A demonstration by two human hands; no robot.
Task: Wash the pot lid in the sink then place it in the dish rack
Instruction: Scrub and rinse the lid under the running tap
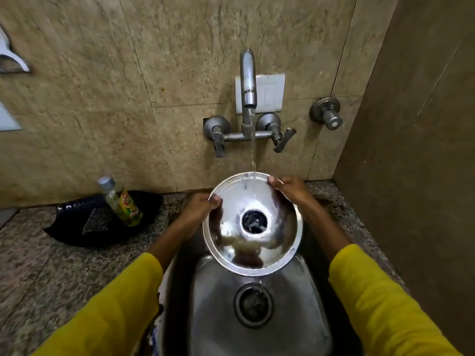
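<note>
Your left hand point(198, 211) and right hand point(288, 188) pinch opposite rims of the round steel pot lid point(253, 224), tilted under the tap's stream point(253, 150).

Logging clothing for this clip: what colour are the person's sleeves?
Yellow, plain, on both sleeves, clearest in the head view, the only one.

**One label, barely legible**

Only one spot carries print: the bottle point(120, 201) leaning on the tabletop point(38, 265) left of the sink. Its yellow-green label shows red lettering that starts "Vi", and the rest curves out of sight or blurs away. Smaller print lower on the label is too tiny to read. No other text, number or sign can be read.
</note>
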